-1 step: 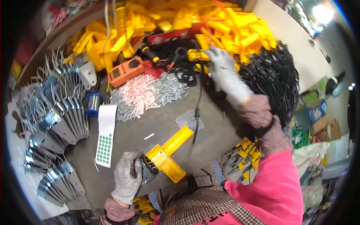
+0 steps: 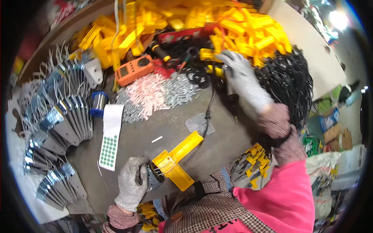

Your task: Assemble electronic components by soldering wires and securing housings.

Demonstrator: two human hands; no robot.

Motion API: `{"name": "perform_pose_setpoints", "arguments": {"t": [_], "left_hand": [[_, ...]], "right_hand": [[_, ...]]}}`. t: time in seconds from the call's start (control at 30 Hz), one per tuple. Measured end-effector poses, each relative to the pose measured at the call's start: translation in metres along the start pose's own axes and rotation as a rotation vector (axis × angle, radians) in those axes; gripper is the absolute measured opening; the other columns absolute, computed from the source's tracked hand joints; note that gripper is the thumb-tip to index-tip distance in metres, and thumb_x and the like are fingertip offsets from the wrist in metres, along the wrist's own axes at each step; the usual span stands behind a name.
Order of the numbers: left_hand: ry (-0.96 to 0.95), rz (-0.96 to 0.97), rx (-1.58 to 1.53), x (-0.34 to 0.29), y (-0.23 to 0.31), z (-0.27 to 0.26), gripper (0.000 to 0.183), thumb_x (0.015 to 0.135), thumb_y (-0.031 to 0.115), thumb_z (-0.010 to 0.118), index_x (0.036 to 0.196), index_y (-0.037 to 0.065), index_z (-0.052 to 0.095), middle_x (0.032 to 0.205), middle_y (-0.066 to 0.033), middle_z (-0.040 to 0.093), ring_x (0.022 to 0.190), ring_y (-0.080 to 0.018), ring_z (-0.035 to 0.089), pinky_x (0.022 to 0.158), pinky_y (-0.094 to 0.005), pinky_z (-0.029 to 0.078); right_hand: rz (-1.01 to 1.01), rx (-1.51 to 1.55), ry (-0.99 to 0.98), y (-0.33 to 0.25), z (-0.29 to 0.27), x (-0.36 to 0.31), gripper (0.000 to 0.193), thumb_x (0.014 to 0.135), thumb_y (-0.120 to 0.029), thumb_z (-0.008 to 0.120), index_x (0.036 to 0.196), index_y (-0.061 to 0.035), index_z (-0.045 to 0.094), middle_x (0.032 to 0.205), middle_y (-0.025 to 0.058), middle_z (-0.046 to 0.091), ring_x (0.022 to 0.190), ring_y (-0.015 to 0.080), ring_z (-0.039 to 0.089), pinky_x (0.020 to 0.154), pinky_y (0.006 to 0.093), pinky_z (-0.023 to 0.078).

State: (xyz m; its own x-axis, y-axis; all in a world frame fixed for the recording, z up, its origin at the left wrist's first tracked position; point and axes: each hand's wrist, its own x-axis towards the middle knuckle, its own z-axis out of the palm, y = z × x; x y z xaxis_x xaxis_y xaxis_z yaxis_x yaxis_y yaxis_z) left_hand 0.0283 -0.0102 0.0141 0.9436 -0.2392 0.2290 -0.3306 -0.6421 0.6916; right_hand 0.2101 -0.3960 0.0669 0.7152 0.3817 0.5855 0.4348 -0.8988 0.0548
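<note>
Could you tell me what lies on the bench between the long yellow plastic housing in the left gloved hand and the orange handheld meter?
In the head view, between the yellow plastic housing and the orange meter lie bare grey benchtop, a small white sliver and a heap of pink-and-silver small parts.

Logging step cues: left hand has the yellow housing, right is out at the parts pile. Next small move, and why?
Probably close the right hand on a small yellow part by the black cables and bring it back: the left hand steadies the open-ended yellow housing near the body, while the right reaches, fingers spread.

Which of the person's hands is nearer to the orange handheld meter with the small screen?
Right. The right hand reaches into the pile just beside the orange meter; the left hand grips a yellow plastic housing much nearer the person.
</note>
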Motion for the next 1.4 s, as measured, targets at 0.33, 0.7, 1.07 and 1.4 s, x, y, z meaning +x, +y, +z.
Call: {"name": "perform_pose_setpoints", "arguments": {"t": [0.33,0.7,1.07,1.4], "left_hand": [[-0.485,-0.267,-0.282,0.07,-0.001,0.0,0.012,0.094,0.005,0.056,0.106,0.003,0.059,0.102,-0.0148,0.063,0.095,-0.032,0.062,0.086,-0.0397,0.049],[-0.179,-0.188,-0.242,0.017,-0.001,-0.004,0.013,0.097,0.004,0.05,0.106,0.002,0.06,0.096,-0.0152,0.06,0.087,-0.0321,0.062,0.081,-0.0341,0.05],[0.099,-0.317,-0.837,0.081,-0.004,0.008,0.031,0.096,0.012,0.061,0.123,-0.004,0.059,0.095,-0.004,0.061,0.091,-0.0112,0.059,0.084,-0.0264,0.049],[-0.052,-0.48,-0.806,0.079,-0.015,0.014,0.028,0.097,0.002,0.064,0.124,-0.003,0.061,0.117,-0.0093,0.067,0.107,-0.0143,0.065,0.094,-0.0278,0.053]], "right_hand": [[-0.254,0.658,-0.847,-0.091,-0.048,-0.073,0.062,0.079,-0.017,0.075,0.138,-0.0147,0.055,0.133,0.0129,0.055,0.114,0.0326,0.059,0.093,0.046,0.05],[-0.088,1.295,-0.544,-0.1,-0.037,-0.072,0.017,0.094,-0.006,0.06,0.111,-0.005,0.061,0.112,0.0135,0.067,0.09,0.0229,0.069,0.079,0.0326,0.057],[0.81,1.455,-0.915,-0.163,0.015,-0.014,0.024,0.099,-0.028,0.062,0.102,-0.0042,0.062,0.076,-0.0013,0.064,0.06,0.0033,0.052,0.051,0.0209,0.04],[0.793,1.326,-0.694,-0.162,0.025,-0.026,0.009,0.09,-0.004,0.069,0.099,-0.0003,0.068,0.089,-0.0014,0.065,0.081,0.0026,0.054,0.075,0.0198,0.047]]}}
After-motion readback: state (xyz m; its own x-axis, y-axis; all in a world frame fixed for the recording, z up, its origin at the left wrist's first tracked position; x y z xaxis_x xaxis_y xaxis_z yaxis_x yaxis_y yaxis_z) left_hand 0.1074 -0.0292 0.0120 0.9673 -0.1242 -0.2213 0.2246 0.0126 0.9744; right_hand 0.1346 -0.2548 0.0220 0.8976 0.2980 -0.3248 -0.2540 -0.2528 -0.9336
